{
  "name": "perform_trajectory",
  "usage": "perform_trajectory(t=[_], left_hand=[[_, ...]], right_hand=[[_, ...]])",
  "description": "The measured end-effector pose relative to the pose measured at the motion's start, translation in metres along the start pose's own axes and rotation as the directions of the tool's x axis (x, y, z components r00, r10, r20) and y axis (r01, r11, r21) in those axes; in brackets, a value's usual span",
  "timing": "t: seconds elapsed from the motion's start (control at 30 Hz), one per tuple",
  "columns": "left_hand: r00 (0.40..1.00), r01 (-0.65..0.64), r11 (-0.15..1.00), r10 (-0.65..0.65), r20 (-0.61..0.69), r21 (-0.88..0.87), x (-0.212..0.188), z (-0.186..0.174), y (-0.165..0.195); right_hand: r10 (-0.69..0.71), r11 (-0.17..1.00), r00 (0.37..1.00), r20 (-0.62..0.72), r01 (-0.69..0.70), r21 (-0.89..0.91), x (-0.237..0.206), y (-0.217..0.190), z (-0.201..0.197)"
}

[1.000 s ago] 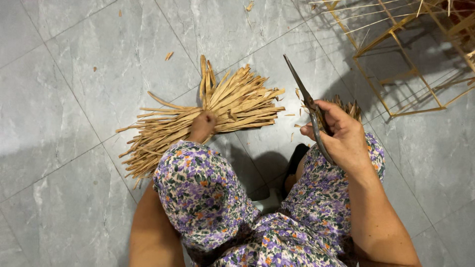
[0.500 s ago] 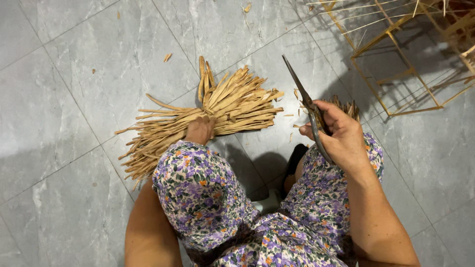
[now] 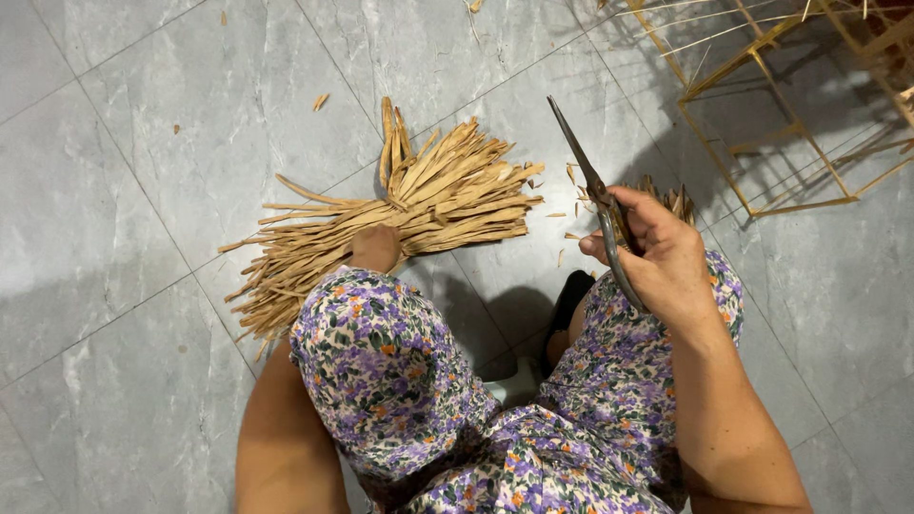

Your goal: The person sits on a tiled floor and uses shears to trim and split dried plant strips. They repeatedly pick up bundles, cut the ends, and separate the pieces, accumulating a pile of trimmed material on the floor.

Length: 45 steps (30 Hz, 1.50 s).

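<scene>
The fingers [image 3: 636,211] of the right hand [image 3: 657,255] are curled tight around the handles of a pair of dark metal scissors [image 3: 592,195], whose closed blades point up toward eleven o'clock from the fist. Just behind the knuckles, at about one o'clock from the hand, the cut ends of a small bunch of strips [image 3: 666,198] stick up; whether the same hand pinches them cannot be told, since the palm hides the base.

The left hand [image 3: 375,247] reaches down past the knee and rests on the middle of a pile of tan wooden strips [image 3: 390,217]. Only its back shows, so how its fingers stand, spread or closed on the strips, cannot be told. The pile lies on the grey tiled floor [image 3: 143,171], slanting from eight o'clock to two o'clock, fanned out at both ends, with a few strips standing up at twelve o'clock from the hand.

Small offcuts [image 3: 569,202] lie scattered on the floor between the pile's right end and the scissors, and a lone chip [image 3: 321,101] sits well apart at eleven o'clock from the pile.

Both knees are covered by a purple floral garment [image 3: 390,371], left knee just below the pile, right knee under the right wrist. At two o'clock from the right hand stands a frame of thin yellow sticks [image 3: 752,124], near but not touching the hand.
</scene>
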<state>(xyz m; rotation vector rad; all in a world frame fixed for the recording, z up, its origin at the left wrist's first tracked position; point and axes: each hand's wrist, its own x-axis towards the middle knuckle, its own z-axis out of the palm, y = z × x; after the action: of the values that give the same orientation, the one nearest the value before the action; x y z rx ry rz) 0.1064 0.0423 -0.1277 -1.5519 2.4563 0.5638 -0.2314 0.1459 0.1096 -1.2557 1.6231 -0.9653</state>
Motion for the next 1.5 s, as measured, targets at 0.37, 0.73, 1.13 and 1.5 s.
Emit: perform_trajectory(t=[0.37,0.73,1.13,1.5], left_hand=[[0.976,0.116,0.855,-0.191,-0.100,-0.505,0.039,-0.021,-0.030],[0.913,0.367,0.925,-0.337,0.230,-0.100,-0.001,0.002,-0.043],[0.974,0.228,0.957,-0.222,0.054,-0.180,0.008,-0.001,-0.020],[0.936,0.324,0.946,-0.317,0.154,-0.024,-0.050,0.048,-0.036]], right_hand=[[-0.031,0.998,1.000,0.006,0.031,0.052,-0.001,0.015,-0.001],[0.031,0.999,0.999,-0.018,-0.032,-0.035,0.003,-0.007,0.009],[-0.030,0.992,0.999,-0.026,0.032,0.119,-0.006,0.016,-0.006],[-0.021,0.999,0.998,-0.054,0.024,0.046,-0.009,0.011,-0.007]])
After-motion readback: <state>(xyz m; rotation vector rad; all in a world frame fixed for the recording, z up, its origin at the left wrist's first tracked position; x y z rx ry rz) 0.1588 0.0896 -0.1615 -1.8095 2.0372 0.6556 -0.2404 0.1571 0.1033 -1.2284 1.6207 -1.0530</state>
